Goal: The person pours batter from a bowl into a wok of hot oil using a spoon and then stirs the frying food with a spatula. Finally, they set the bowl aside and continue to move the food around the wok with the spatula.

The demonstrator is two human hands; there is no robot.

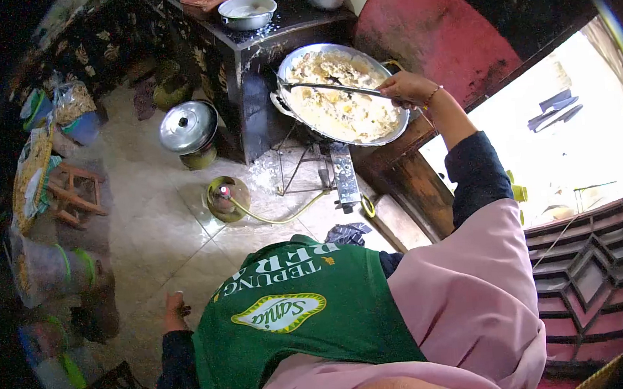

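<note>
My right hand is closed round the handle of a long metal spatula, above the right rim of a big wok. The spatula lies across the wok, its far end near the left rim. Pale, crumbly food with yellowish bits fills much of the wok, which sits on a metal stove stand. My left hand hangs low beside the green apron, away from the wok, its fingers loosely curled; whether they hold anything is too small to tell.
A gas cylinder with a hose stands on the floor left of the stove. Behind it is a lidded silver pot. A black counter bears a white basin. Bags and a wooden stool are at the left.
</note>
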